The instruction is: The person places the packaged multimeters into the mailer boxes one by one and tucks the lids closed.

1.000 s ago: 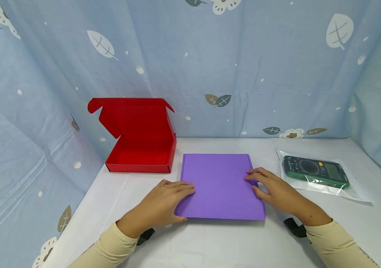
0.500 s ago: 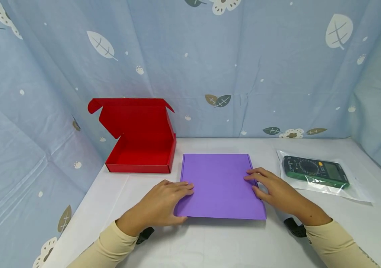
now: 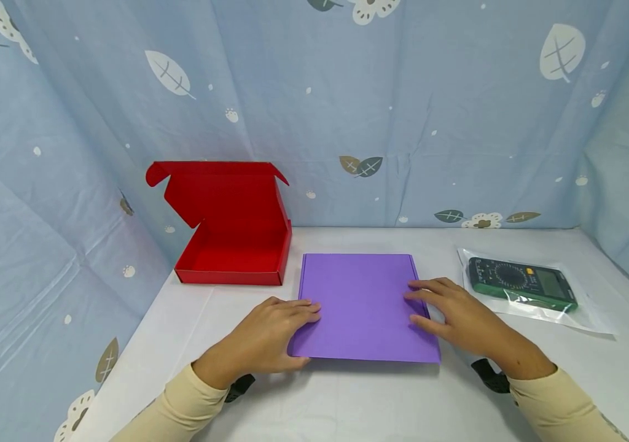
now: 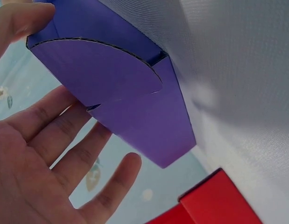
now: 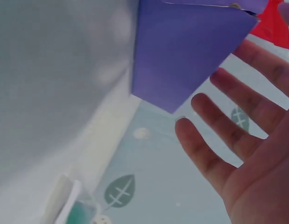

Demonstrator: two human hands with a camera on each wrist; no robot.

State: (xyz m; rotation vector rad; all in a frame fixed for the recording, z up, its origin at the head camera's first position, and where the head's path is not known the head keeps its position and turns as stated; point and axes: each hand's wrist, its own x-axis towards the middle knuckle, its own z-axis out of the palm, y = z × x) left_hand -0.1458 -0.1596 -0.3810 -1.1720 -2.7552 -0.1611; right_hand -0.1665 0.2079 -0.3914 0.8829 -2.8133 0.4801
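A flat purple cardboard box (image 3: 361, 301) lies on the white table with its lid down. My left hand (image 3: 265, 337) is at its front left corner, fingers laid straight on the lid and thumb against the front edge. On the box's left side wall (image 4: 158, 121), a curved flap (image 4: 97, 70) shows in the left wrist view. My right hand (image 3: 458, 316) is at the right edge, its fingertips over the lid's rim and its fingers spread. The right wrist view shows the palm (image 5: 265, 186) facing the box's right side wall (image 5: 181, 51).
An open red box (image 3: 231, 245) stands at the back left, lid raised. To the right lies a green and black multimeter (image 3: 519, 282) in a clear plastic bag (image 3: 591, 316). A blue patterned curtain (image 3: 314, 116) hangs behind and at the sides of the white table (image 3: 359, 405).
My right hand has shifted slightly, its thumb moving up and left onto the lid. My left hand and the box have hardly moved.
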